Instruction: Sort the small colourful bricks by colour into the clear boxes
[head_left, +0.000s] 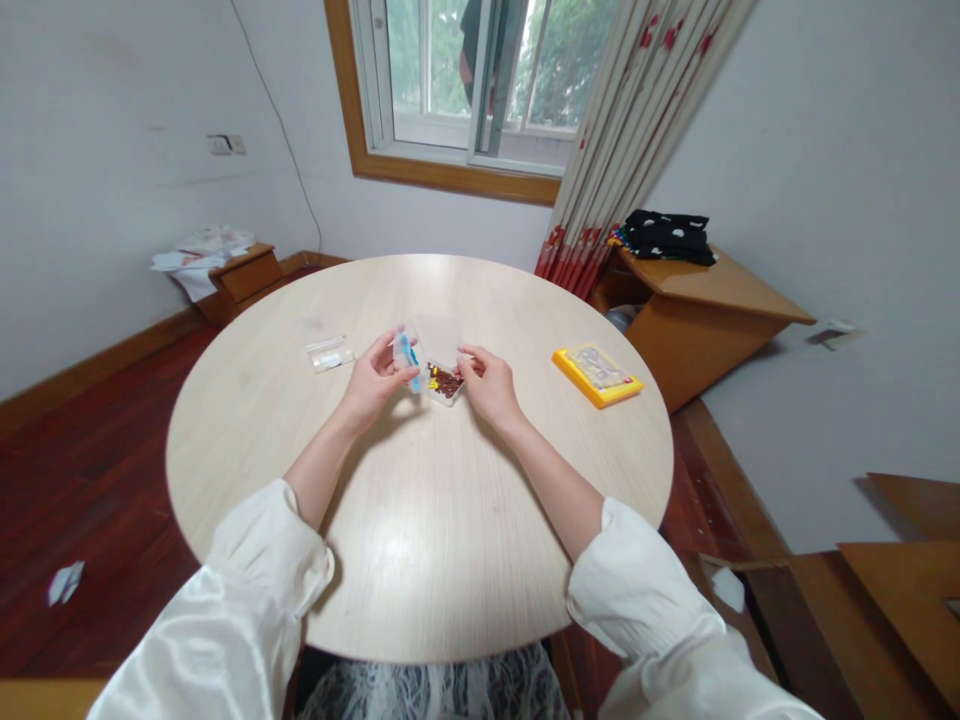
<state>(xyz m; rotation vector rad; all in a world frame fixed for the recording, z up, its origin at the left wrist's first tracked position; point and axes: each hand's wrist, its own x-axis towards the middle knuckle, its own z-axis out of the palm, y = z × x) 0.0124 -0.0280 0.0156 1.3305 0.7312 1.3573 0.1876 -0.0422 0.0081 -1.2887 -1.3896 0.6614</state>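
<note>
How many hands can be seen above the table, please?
2: the left hand, holding a clear plastic item with blue, and the right hand, beside small brown pieces.

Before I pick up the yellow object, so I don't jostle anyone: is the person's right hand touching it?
Apart. The head view shows a wide stretch of tabletop between the right hand and the yellow object.

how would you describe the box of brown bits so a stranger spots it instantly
On the round pale table, look between the left hand and the right hand. The small clear box is there, just right of the blue-marked container that the left hand holds. Unlike that container, it shows dark brown bits with a few yellow ones.
</note>
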